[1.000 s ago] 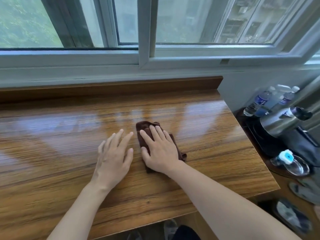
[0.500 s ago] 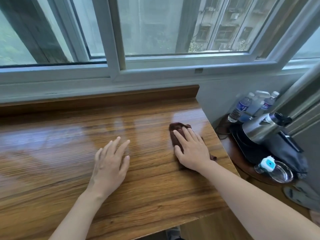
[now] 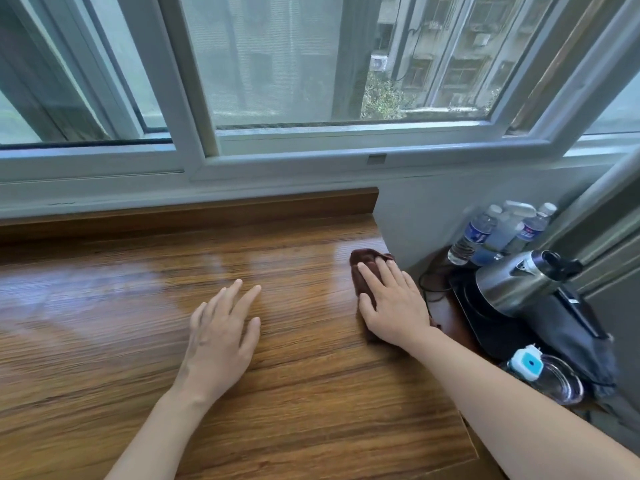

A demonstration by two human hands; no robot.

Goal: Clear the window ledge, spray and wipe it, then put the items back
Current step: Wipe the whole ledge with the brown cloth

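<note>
The window (image 3: pixel 277 64) fills the top of the frame, its pale frames running across from left to right, with buildings and greenery beyond the glass at upper right. Below it the ledge (image 3: pixel 104 341), a broad glossy wooden surface, takes up the centre and lower left; it shines with pale reflections across its middle, and a raised wooden strip runs along its back edge under the window.

The left hand (image 3: pixel 221 334) lies flat on the ledge at centre frame, fingers straight and slightly spread, holding nothing. The right hand (image 3: pixel 394 306) lies right of centre at the ledge's right edge, palm down with fingers straight, pressing on the cloth (image 3: pixel 363 265). The cloth is dark brown and bunched; most of it is under the hand, with a rounded lump showing past the fingertips toward the window.

On a lower surface at the right of the frame stands a steel kettle (image 3: pixel 519 282) on a dark base. Behind it, against the wall, are bottles (image 3: pixel 502 233), clear plastic with white caps. In front of the kettle, at lower right, a glass dish (image 3: pixel 561 382) has a small white and blue item (image 3: pixel 526 365) at its near rim.
</note>
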